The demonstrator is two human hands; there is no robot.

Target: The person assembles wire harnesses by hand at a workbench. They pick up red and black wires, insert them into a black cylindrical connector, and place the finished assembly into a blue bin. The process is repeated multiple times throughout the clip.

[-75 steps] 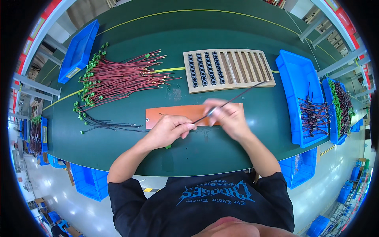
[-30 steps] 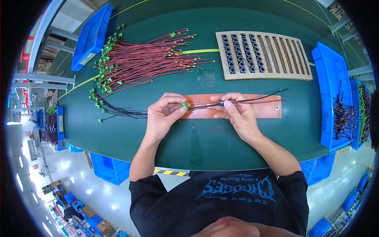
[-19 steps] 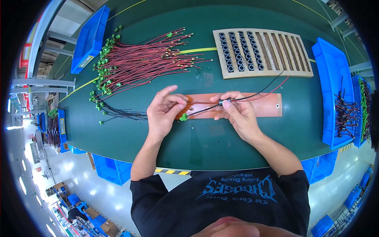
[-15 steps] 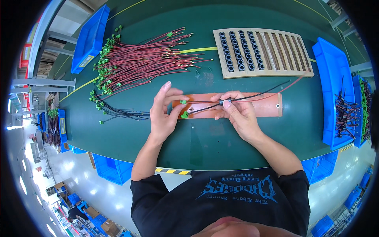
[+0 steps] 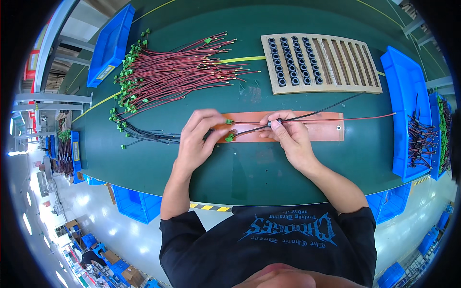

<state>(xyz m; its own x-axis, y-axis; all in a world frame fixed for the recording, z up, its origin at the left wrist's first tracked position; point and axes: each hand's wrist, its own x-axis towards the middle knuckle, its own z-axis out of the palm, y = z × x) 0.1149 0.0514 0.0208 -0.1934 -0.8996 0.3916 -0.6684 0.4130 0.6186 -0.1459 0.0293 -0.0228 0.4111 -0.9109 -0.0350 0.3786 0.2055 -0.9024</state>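
My right hand [image 5: 290,137] pinches a small black ring-shaped core [image 5: 274,124] between thumb and fingers. A red wire [image 5: 350,118] and a black wire [image 5: 326,109] run through it, their free ends reaching out to the right. On the left side of the core, each wire ends in a green connector: the red wire's connector [image 5: 229,122] sits at the fingertips of my left hand [image 5: 198,139], the black wire's connector [image 5: 230,138] just below. The left fingers are curved, with thumb and forefinger apart. Beneath lies an orange-brown board [image 5: 329,128].
Beyond my hands lie a pile of red wires [image 5: 177,72] and a few black wires [image 5: 153,138], all with green connectors. A slotted wooden rack [image 5: 331,88] holds rows of black cores. Blue bins stand at left [image 5: 98,53] and right [image 5: 403,72], the right one containing wires.
Both wires have shifted right through the core, bringing the green connectors nearer to it. The red wire's free end has swung down toward the right bin. My left thumb and fingers have curled inward.
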